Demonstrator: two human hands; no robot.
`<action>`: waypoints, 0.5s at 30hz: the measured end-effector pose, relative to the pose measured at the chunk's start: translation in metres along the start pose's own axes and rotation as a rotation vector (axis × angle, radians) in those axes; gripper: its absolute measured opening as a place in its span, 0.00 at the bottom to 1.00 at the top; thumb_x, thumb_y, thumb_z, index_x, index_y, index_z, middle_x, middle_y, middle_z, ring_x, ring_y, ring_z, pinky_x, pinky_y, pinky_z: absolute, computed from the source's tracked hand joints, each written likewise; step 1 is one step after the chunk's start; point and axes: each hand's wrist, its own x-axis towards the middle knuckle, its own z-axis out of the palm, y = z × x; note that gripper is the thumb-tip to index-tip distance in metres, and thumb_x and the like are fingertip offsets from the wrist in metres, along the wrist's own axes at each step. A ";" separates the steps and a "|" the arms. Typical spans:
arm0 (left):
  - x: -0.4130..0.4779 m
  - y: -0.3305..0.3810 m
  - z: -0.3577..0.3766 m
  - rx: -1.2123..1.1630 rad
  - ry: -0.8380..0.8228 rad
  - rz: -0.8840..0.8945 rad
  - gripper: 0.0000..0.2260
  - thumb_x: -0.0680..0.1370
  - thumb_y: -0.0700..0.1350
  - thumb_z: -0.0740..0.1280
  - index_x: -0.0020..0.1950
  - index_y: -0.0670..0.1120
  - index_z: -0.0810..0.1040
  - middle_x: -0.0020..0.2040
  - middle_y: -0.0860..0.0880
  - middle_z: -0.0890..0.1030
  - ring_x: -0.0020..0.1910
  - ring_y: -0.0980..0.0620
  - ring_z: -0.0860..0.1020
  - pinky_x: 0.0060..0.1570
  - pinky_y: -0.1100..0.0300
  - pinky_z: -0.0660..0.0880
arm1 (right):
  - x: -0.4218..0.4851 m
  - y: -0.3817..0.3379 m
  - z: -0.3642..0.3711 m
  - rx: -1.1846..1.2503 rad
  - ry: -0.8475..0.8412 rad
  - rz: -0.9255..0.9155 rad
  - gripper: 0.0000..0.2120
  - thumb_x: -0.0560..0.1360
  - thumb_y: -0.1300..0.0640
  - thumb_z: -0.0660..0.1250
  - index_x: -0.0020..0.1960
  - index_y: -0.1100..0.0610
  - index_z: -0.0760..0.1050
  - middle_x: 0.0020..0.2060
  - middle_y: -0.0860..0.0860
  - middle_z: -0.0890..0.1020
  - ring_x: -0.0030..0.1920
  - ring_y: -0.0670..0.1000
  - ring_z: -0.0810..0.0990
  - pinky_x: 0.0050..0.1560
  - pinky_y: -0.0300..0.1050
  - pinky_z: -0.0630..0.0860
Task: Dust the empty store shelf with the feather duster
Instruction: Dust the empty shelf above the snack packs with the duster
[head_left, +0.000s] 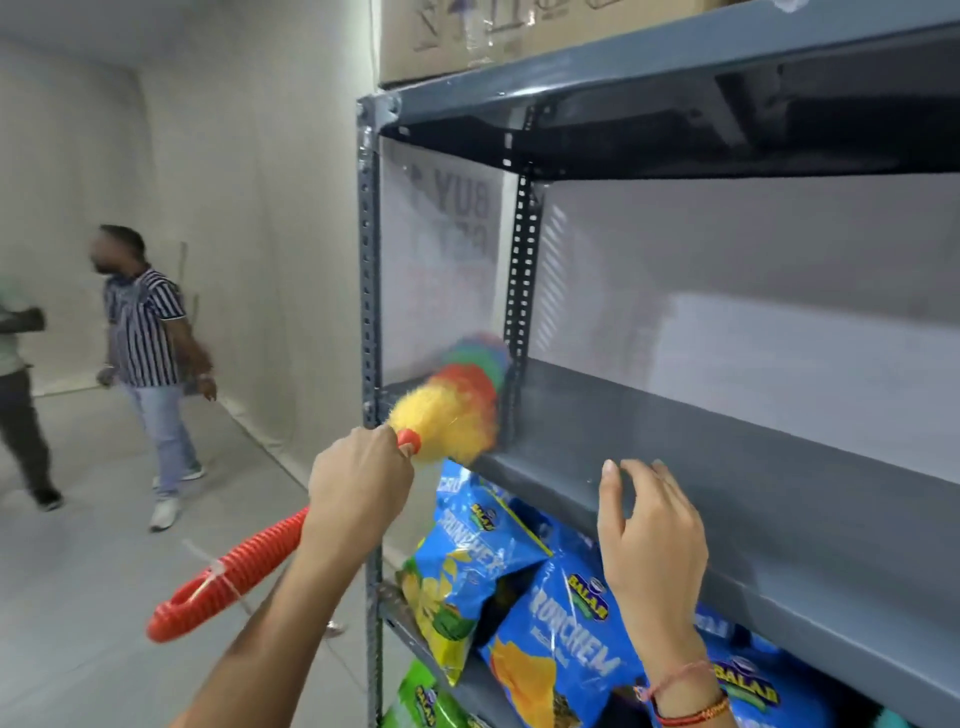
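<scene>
Left hand grips the duster, its head brushing the shelf end at 9 o'clock; right hand, fingers spread, rests on the front lip. Dusting looks underway; most remains.

rainbow-tufted feather duster, ribbed orange handle; grey shelf; blue snack bags.

1. I am gripping the feather duster by its ribbed orange handle, in my left hand.
2. Its fluffy head, banded yellow, orange, green and blue, is lying tilted across the left end of the empty grey shelf, touching it.
3. The shelf is sitting level, its surface bare; my right hand is resting against its front lip.
</scene>
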 end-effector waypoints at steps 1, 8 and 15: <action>0.000 -0.007 0.001 -0.017 -0.001 -0.013 0.19 0.79 0.56 0.57 0.48 0.42 0.78 0.45 0.40 0.81 0.48 0.37 0.80 0.38 0.55 0.68 | 0.001 -0.003 0.005 -0.005 -0.024 -0.013 0.12 0.77 0.55 0.64 0.49 0.64 0.80 0.46 0.60 0.86 0.58 0.62 0.81 0.52 0.56 0.79; 0.002 -0.033 0.002 -0.232 -0.357 -0.028 0.24 0.74 0.65 0.59 0.42 0.46 0.82 0.29 0.49 0.76 0.37 0.44 0.78 0.36 0.57 0.70 | 0.000 -0.032 0.044 -0.148 -0.261 -0.125 0.18 0.75 0.52 0.68 0.54 0.67 0.79 0.54 0.64 0.83 0.62 0.63 0.77 0.56 0.56 0.78; 0.001 -0.022 0.001 -0.049 -0.098 -0.081 0.20 0.79 0.58 0.55 0.42 0.44 0.76 0.39 0.44 0.76 0.36 0.43 0.73 0.36 0.56 0.69 | -0.003 -0.033 0.054 -0.316 -0.305 -0.148 0.23 0.72 0.45 0.69 0.51 0.67 0.80 0.52 0.63 0.84 0.61 0.63 0.78 0.55 0.55 0.78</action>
